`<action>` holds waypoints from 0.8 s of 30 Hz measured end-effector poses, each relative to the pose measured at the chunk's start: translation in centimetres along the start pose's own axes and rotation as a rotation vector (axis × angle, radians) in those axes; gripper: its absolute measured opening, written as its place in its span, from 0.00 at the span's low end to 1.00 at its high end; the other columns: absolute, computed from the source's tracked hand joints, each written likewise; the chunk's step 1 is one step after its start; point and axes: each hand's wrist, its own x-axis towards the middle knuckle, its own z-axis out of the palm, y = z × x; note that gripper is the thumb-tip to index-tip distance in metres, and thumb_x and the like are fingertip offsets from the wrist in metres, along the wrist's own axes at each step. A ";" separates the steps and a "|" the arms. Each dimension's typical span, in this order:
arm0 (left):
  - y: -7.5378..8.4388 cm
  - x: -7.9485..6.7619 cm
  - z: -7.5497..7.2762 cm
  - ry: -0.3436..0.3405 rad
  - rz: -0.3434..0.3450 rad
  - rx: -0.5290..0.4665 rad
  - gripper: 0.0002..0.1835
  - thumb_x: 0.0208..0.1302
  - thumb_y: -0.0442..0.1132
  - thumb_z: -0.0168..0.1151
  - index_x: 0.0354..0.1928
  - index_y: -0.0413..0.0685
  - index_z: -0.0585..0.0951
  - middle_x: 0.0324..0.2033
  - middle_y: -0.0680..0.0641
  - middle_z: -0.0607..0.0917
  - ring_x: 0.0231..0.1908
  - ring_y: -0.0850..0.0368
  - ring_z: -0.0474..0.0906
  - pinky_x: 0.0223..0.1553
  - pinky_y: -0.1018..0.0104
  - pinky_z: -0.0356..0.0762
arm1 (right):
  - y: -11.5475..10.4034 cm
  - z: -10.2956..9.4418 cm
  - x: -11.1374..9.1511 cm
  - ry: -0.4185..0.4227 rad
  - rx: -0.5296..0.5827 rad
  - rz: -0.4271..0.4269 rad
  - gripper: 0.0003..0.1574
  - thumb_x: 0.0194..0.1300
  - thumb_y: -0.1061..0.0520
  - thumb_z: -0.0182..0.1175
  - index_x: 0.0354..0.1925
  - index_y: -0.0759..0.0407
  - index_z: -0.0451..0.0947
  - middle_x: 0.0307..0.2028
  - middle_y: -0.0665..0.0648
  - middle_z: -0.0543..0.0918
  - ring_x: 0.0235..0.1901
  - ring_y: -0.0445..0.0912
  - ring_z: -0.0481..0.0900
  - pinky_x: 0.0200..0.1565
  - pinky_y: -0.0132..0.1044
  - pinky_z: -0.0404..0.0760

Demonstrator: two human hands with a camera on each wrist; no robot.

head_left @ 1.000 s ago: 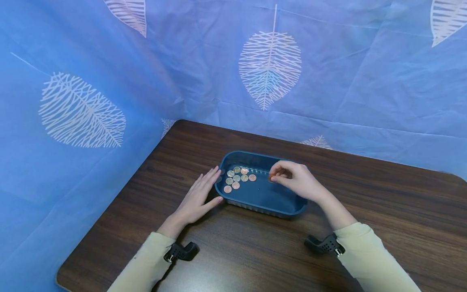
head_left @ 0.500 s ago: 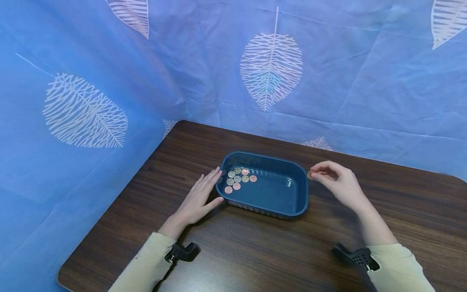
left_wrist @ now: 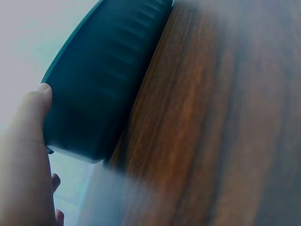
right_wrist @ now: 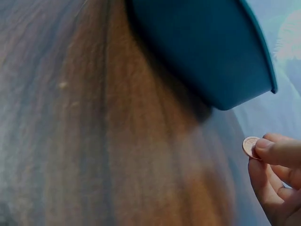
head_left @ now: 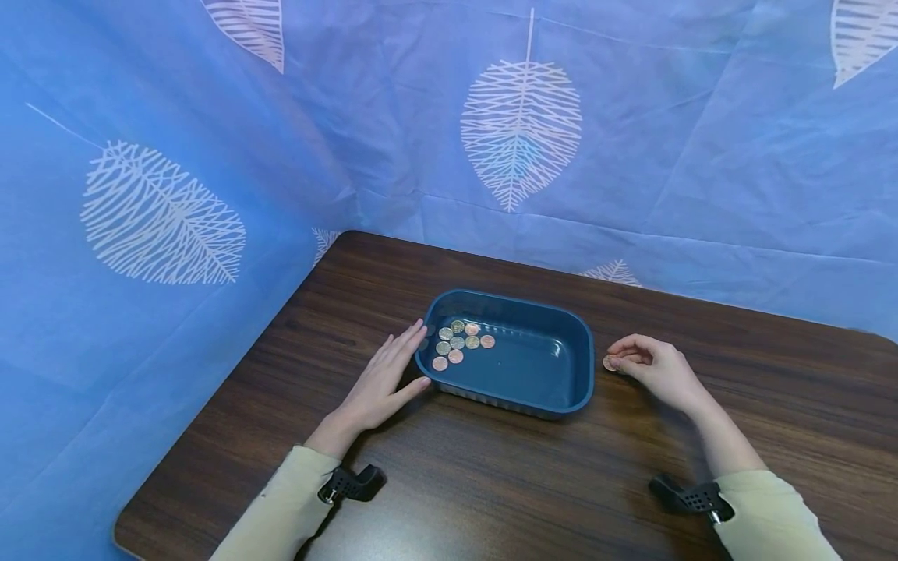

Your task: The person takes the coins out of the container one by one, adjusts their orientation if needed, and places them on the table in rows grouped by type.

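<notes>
Since the first frame, the right hand (head_left: 655, 378) has moved from above the tray (head_left: 526, 370) to right of centre, pinching a coin (head_left: 609, 363) just beyond the tray's right rim, with a strip of table (head_left: 491, 475) between. More wood stretches rightward. The left hand (head_left: 375, 386), fingers straight, touches the tray's left end, near the loose coins (head_left: 457, 343) inside. The table's far edge runs behind.
</notes>
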 end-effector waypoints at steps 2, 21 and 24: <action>0.0 0.0 0.0 0.000 0.001 -0.005 0.40 0.70 0.59 0.49 0.76 0.55 0.48 0.74 0.54 0.47 0.72 0.55 0.45 0.68 0.44 0.44 | 0.2 0.2 0.1 -0.009 -0.024 0.005 0.11 0.68 0.56 0.59 0.46 0.61 0.79 0.37 0.56 0.85 0.36 0.41 0.83 0.36 0.31 0.77; 0.0 0.0 0.0 -0.002 -0.007 -0.054 0.39 0.70 0.60 0.47 0.76 0.55 0.47 0.74 0.56 0.46 0.72 0.53 0.46 0.68 0.44 0.44 | 0.3 1.6 0.9 0.064 -0.212 -0.082 0.10 0.60 0.61 0.66 0.42 0.62 0.83 0.36 0.58 0.81 0.35 0.51 0.81 0.36 0.43 0.79; 0.0 0.0 -0.1 -0.006 -0.017 -0.061 0.39 0.70 0.60 0.47 0.76 0.56 0.47 0.74 0.57 0.45 0.72 0.55 0.45 0.68 0.45 0.44 | 0.3 1.6 0.9 0.075 -0.219 -0.091 0.10 0.60 0.61 0.66 0.42 0.62 0.84 0.37 0.58 0.81 0.35 0.51 0.81 0.36 0.44 0.79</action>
